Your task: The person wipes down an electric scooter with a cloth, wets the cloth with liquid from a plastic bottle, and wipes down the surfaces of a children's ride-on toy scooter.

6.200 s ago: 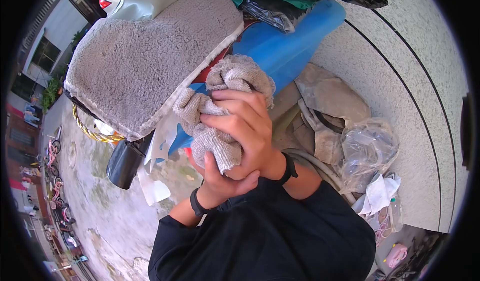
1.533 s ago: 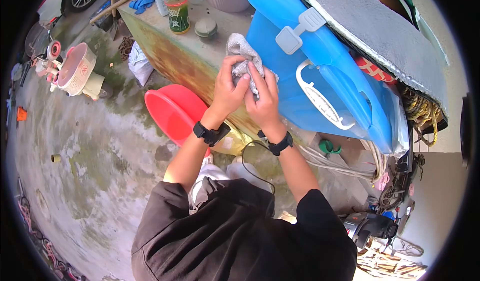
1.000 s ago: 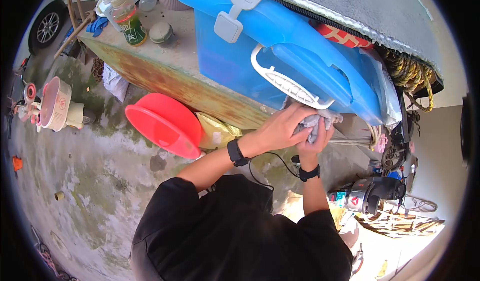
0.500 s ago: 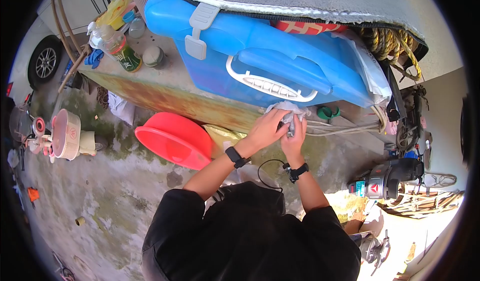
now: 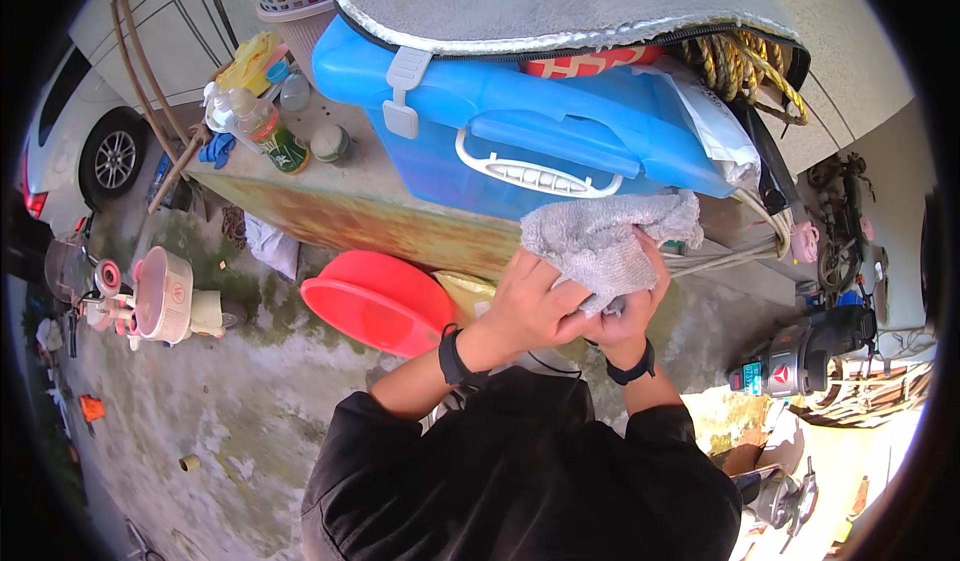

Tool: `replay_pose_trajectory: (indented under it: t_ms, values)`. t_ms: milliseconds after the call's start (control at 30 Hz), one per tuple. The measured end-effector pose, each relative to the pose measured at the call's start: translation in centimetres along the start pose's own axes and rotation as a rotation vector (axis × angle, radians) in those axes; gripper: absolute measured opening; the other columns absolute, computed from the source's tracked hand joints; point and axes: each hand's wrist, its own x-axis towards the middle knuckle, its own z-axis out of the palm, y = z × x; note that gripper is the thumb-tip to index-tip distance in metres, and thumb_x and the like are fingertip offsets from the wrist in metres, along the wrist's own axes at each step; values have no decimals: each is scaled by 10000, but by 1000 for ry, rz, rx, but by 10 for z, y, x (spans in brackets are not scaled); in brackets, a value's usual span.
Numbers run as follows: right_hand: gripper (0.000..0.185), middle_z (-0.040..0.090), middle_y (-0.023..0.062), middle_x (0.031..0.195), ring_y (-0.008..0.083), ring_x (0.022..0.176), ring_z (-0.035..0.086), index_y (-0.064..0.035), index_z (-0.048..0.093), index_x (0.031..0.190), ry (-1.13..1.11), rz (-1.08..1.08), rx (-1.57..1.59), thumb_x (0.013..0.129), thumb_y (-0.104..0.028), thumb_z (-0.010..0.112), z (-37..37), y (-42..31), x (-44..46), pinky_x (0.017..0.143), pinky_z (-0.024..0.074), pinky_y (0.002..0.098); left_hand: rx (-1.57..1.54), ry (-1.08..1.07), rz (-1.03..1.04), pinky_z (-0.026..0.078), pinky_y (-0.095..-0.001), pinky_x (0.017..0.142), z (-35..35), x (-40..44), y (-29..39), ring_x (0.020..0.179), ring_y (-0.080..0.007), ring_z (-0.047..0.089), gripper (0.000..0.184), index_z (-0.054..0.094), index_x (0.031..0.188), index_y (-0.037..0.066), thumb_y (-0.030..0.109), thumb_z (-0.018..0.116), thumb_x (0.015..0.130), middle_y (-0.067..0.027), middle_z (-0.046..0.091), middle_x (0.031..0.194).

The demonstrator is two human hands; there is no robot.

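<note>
A crumpled grey cloth (image 5: 595,246) is bunched between my two hands, in front of the blue plastic box (image 5: 430,171). My left hand (image 5: 530,301) grips its lower left side with bent fingers. On the right side, my right hand (image 5: 635,311) has its fingers wrapped round the same cloth. Part of the cloth spreads above the fingers toward the white handle (image 5: 540,176) of the box. Folds of cloth hide some fingertips. Over the box lies a grey padded cover (image 5: 570,1) with a zip edge.
A red basin (image 5: 380,301) stands on the ground by the rusty-sided ledge (image 5: 370,221). On the ledge are a green-labelled bottle (image 5: 280,143) and a round jar (image 5: 330,143). Coiled yellow rope (image 5: 740,66) hangs at the right; a scooter (image 5: 800,356) is below.
The cloth looks larger and more spread out than half a second ago, and both hands appear closer to the camera. The view has shifted slightly, so the basin and box sit differently in frame.
</note>
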Motion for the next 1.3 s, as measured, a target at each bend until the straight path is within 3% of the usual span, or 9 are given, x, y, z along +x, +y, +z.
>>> replay_pose_trajectory:
  t_ms: [167, 300, 533, 667, 833, 967, 1067, 1100, 1300]
  values:
    - [389, 558, 198, 1340, 416, 1276, 516, -62, 674, 1210, -93, 27, -130, 848, -203, 641, 38, -33, 69, 1021, 429, 505, 218, 168, 38, 463, -565, 1030, -46, 40, -12, 1253, -520, 525, 557, 506, 1376, 11, 140, 629, 848, -313, 494, 1418]
    - [425, 607, 131, 1320, 338, 1269, 545, -65, 679, 1196, -173, 15, -224, 786, -168, 638, 44, -46, 86, 950, 444, 453, 197, 115, -62, 513, -469, 984, -62, 44, -15, 1237, -465, 575, 588, 496, 1371, -42, 115, 637, 823, -326, 491, 1431]
    - [472, 601, 159, 1303, 345, 1233, 576, -55, 662, 1210, -229, 101, -269, 741, -107, 658, 9, -38, 87, 929, 461, 452, 65, 5, -40, 543, -431, 938, -39, 62, -7, 1164, -416, 631, 575, 550, 1344, -15, 137, 661, 801, -271, 537, 1416]
    - [468, 606, 152, 1269, 359, 1210, 582, -58, 665, 1181, -222, 47, -284, 716, -105, 684, 8, -35, 89, 927, 460, 461, 39, 51, -69, 556, -426, 911, -34, 59, -5, 1144, -411, 641, 582, 554, 1344, -18, 131, 661, 792, -254, 553, 1402]
    - [368, 621, 84, 1220, 327, 1197, 580, -111, 688, 1115, -211, 11, -339, 765, -220, 665, 30, -48, 98, 899, 394, 538, 42, 112, -130, 502, -449, 1000, -53, 48, -7, 1212, -431, 599, 523, 535, 1361, -40, 115, 587, 864, -286, 556, 1379]
    - [387, 617, 80, 1197, 314, 1162, 576, -103, 682, 1111, -190, -20, -286, 759, -264, 671, 57, -57, 106, 829, 399, 523, 98, 156, -193, 417, -446, 1082, -74, 40, -13, 1268, -381, 555, 496, 492, 1368, -96, 215, 450, 984, -271, 544, 1392]
    - [392, 612, 79, 1176, 305, 1163, 565, -94, 675, 1104, -189, -32, -232, 756, -274, 673, 73, -67, 118, 829, 401, 517, 108, 251, -294, 420, -448, 1079, -86, 37, -13, 1266, -365, 556, 514, 482, 1374, -106, 228, 435, 986, -253, 538, 1407]
    - [377, 608, 84, 1162, 299, 1169, 556, -87, 668, 1091, -213, -20, -244, 757, -263, 671, 72, -70, 120, 829, 401, 513, 91, 270, -303, 438, -462, 1066, -88, 37, -14, 1252, -408, 570, 490, 512, 1358, -77, 238, 489, 984, -270, 567, 1364]
    - [365, 619, 116, 1184, 279, 1151, 623, -67, 653, 1100, -259, 72, -222, 766, -213, 662, 46, -66, 112, 807, 414, 470, 51, 134, -228, 389, -460, 1110, -70, 39, -10, 1304, -379, 527, 542, 485, 1371, -105, 263, 440, 975, -255, 545, 1395]
